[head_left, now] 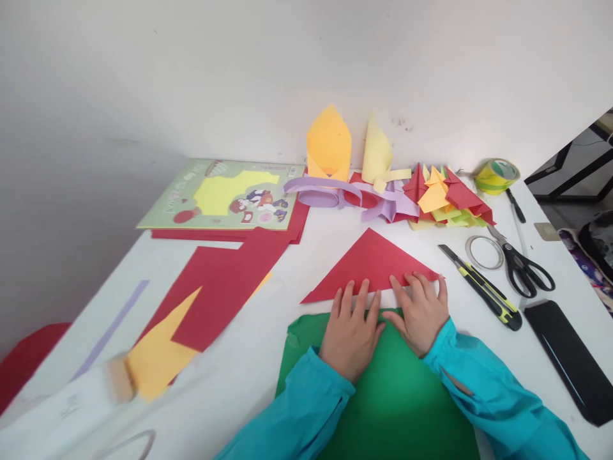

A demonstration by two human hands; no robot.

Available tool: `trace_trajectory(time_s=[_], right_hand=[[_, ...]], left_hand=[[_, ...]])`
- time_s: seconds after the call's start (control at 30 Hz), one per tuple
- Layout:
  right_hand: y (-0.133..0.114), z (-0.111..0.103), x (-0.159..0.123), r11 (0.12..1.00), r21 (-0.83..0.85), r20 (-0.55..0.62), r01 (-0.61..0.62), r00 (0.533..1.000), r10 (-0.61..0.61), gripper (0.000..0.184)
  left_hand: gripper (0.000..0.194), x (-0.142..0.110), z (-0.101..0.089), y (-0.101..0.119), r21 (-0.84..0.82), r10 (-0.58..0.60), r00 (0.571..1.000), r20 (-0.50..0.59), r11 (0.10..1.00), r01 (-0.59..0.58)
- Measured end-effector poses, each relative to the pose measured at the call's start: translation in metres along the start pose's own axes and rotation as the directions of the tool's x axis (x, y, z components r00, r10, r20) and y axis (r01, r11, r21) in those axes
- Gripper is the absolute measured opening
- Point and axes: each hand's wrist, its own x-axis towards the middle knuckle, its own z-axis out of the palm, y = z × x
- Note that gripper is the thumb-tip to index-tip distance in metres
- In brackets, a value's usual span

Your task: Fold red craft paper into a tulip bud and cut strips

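A red sheet of paper folded into a triangle (366, 265) lies on the white table, its point away from me and its long edge towards me. My left hand (353, 329) lies flat with fingers spread, fingertips on that long edge left of the middle. On the right part of the same edge rest the fingertips of my right hand (421, 310), also stretched out. Neither hand grips anything. Beneath my hands and wrists is a green mat (407, 396), its far edge just short of the paper.
At right lie a utility knife (483, 287), a clear tape roll (484, 253), scissors (524, 265) and a black case (569, 358). Folded paper pieces (447, 195) and a yellow-green tape roll (497, 176) stand behind. Left are red paper (215, 275), yellow paper (160, 351) and a printed pad (182, 198).
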Motion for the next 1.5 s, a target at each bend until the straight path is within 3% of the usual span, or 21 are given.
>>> trace_trajectory(time_s=[0.27, 0.5, 0.73, 1.0, 1.27, 1.4, 1.5], right_hand=[[0.012, -0.003, -0.001, 0.993, -0.096, -0.065, -0.067, 0.996, 0.061, 0.051], [0.026, 0.002, -0.006, 0.976, -0.199, -0.123, -0.088, 0.99, 0.064, 0.059], [0.04, 0.004, -0.008, 0.962, -0.245, -0.153, -0.122, 0.984, 0.086, 0.058], [0.035, 0.002, -0.006, 0.96, -0.24, -0.144, -0.143, 0.983, 0.11, 0.059], [0.029, 0.0, -0.004, 0.955, -0.257, -0.149, -0.149, 0.982, 0.113, 0.061], [0.029, 0.001, -0.002, 0.961, -0.235, -0.165, -0.147, 0.98, 0.11, 0.057], [0.032, 0.004, -0.002, 0.968, -0.214, -0.172, -0.134, 0.98, 0.098, 0.053]], left_hand=[[0.062, -0.01, 0.003, 0.0, 0.025, -0.175, 0.984, -0.022, 0.984, 0.176], [0.07, -0.015, 0.0, -0.003, 0.077, -0.305, 0.951, -0.043, 0.948, 0.308], [0.071, -0.016, -0.002, -0.007, 0.133, -0.335, 0.942, -0.028, 0.932, 0.336], [0.072, -0.015, 0.0, -0.016, 0.187, -0.365, 0.928, -0.072, 0.909, 0.372], [0.064, -0.014, 0.003, -0.019, 0.158, -0.261, 0.94, -0.218, 0.942, 0.298], [0.042, -0.006, 0.007, -0.029, 0.127, -0.029, 0.959, -0.282, 0.99, 0.068], [0.027, 0.001, 0.012, -0.037, 0.103, 0.122, 0.93, -0.348, 0.99, -0.092]])
